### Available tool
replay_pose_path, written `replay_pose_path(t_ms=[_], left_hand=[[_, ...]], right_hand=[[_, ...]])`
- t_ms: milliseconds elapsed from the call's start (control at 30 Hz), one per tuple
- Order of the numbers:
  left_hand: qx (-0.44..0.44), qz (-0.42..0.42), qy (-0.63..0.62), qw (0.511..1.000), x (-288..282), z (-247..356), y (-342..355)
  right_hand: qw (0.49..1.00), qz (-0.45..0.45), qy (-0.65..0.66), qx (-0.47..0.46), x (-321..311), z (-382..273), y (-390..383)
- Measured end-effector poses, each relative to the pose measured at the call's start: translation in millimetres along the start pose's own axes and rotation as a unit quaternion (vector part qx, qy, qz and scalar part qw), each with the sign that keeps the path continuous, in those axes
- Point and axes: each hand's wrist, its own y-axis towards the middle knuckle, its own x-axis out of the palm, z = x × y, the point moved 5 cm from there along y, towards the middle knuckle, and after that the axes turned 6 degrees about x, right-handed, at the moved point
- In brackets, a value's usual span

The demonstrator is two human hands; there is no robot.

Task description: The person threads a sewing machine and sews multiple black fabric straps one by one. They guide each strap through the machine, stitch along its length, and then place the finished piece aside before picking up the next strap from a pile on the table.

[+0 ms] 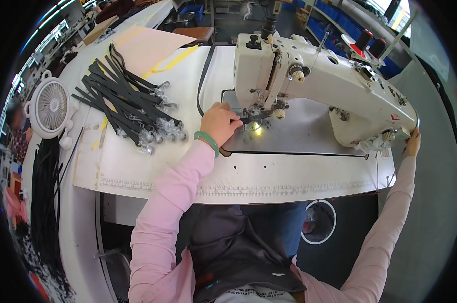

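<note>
A cream industrial sewing machine (309,76) stands on the white table, its lit needle area over a metal plate (289,136). My left hand (219,123), a green bangle at its wrist, pinches a black strap (246,121) under the needle area. A length of black strap (204,83) curves back behind that hand. At the machine's right end my right hand (413,143) is curled at the handwheel (417,120); some of its fingers are hidden. Left of my left hand lies a pile of black straps (120,98) with clear plastic-wrapped ends (160,130).
A white fan (51,107) stands at the far left above a hanging bundle of long black strips (45,197). Pink sheet material (150,48) lies behind the pile. Thread spools (364,39) stand behind the machine. A white-rimmed bin (333,222) is below the table.
</note>
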Motion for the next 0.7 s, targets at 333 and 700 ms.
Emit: replay_pose_path(t_ms=[333,700], left_hand=[[0.012,0.014,-0.004,1.000,-1.1,-7.4,-1.5],[0.052,0.030,-0.019,0.998,11.8,-0.3,10.6]], right_hand=[[0.975,0.018,0.220,-0.037,28.7,20.6,2.6],[0.997,0.013,0.077,-0.029,-19.5,89.5,49.0]])
